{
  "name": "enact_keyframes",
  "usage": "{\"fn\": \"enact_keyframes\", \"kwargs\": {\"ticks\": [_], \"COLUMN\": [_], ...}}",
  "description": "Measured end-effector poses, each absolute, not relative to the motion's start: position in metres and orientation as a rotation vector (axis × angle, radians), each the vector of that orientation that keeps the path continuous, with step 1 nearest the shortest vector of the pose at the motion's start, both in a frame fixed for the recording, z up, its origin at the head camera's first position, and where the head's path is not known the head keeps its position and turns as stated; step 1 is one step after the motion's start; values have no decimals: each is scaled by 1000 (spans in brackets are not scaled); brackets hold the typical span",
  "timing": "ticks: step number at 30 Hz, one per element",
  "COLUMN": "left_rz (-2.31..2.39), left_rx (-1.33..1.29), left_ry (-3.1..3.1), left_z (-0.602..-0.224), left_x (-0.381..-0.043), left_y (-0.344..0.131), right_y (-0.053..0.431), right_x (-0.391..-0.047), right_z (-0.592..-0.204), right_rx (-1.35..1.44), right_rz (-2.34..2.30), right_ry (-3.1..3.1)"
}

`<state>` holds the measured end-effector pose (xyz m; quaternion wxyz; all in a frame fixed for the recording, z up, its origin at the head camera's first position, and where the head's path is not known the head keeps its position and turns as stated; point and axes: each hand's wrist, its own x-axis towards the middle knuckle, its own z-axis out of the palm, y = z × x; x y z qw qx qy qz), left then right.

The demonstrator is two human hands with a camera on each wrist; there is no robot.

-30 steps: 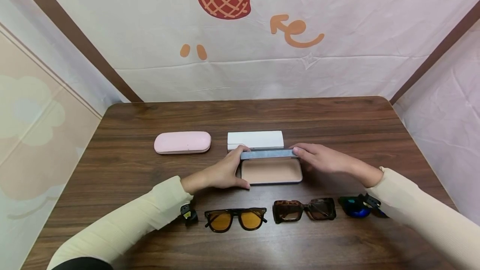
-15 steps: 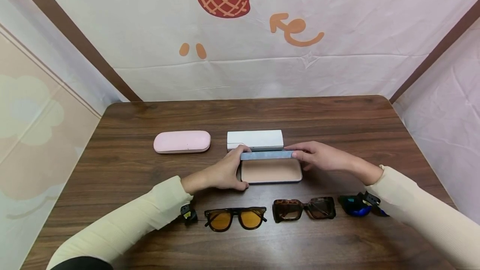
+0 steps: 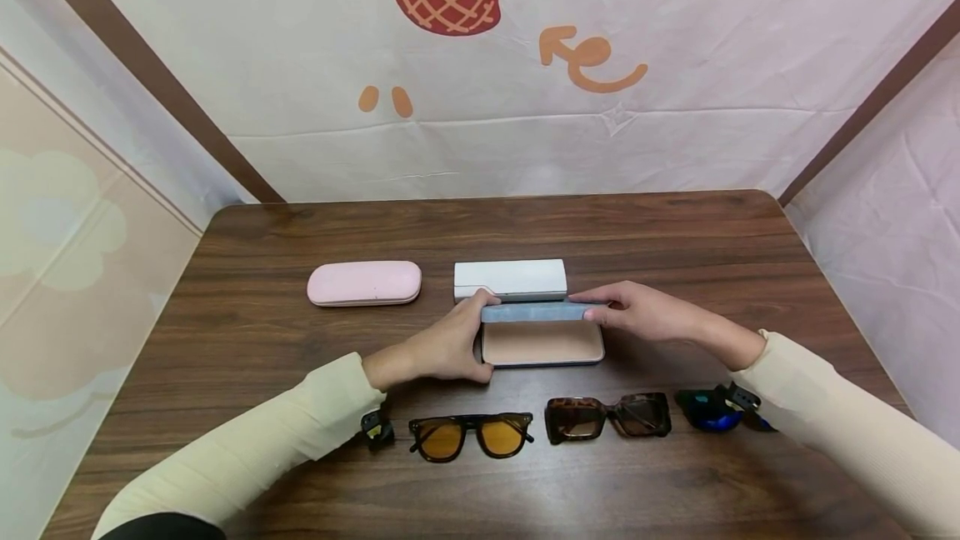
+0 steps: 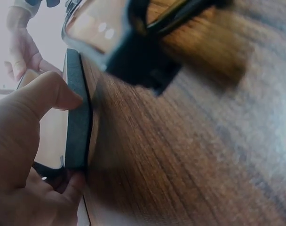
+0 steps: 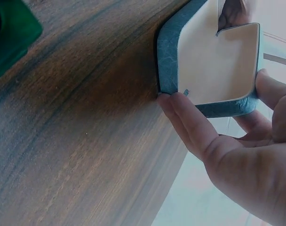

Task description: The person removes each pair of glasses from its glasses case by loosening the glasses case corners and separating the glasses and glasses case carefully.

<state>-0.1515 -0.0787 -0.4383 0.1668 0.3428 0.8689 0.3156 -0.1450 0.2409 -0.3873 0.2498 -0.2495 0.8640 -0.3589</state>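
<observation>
A blue-grey glasses case lies with its lid raised in the middle of the table, its tan lining showing. My left hand grips the left end, thumb at the front edge and fingers toward the back. In the left wrist view the thumb presses on the front wall. At the other end, my right hand holds the lid by its right corner between thumb and fingers. Two fingertips touch the base's front corner in the right wrist view. The tan interior holds nothing that I can see.
Behind stands a white glasses case, with a pink glasses case to its left. Nearer me lie yellow-lensed glasses, tortoiseshell sunglasses and blue-green mirrored sunglasses, partly hidden by the right wrist. A cloth wall borders the table's back.
My right hand has shifted slightly left along the lid, its index finger now reaching behind it. The lid has tipped a little toward me. The left hand stays nearly still.
</observation>
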Motion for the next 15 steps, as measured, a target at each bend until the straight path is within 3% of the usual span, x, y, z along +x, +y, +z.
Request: {"fn": "enact_keyframes", "kwargs": {"ticks": [15], "left_rz": [840], "left_rx": [940], "left_ry": [2508], "left_z": [-435], "left_x": [-152], "left_y": [-79], "right_y": [240], "right_x": [-144], "right_z": [-387], "right_rx": [-703], "right_rz": [-905], "right_ry": [2414]}}
